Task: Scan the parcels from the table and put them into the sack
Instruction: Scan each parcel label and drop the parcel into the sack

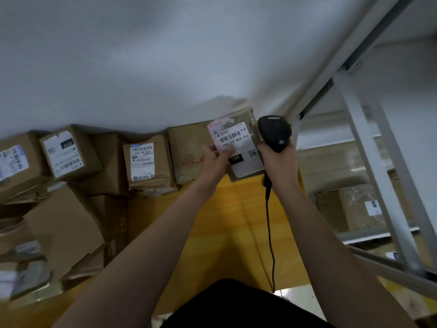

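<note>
Currently, scan step, judged not yet completed. The parcel (241,147) in hand sits at the far edge of the table (236,221), toward its right corner and against the white wall, raised so its label (236,143) faces me. Its long axis runs from the near side toward the wall, leaning a little left. My left hand (214,162) holds it from the left, with fingertips (225,151) laid over the label's left margin, just below the barcode (233,136) and not covering it. The thumb is hidden and the frame is soft there, so I read this as a pinch on the left edge rather than a flat press, with some doubt. My right hand (280,162) is clenched round the grip of the black scanner (274,132), whose cable (269,221) trails back across the table toward me. The scanner head stands just beside the parcel's upper right corner. Key relation: the barcode lies to the left of the scanner head, close by, and the head seems aimed at the wall rather than at the label. The coming move therefore likely calls for turning the head left, or tipping the label toward it. More parcels (146,162) line the far edge to the left. No sack in view.
</note>
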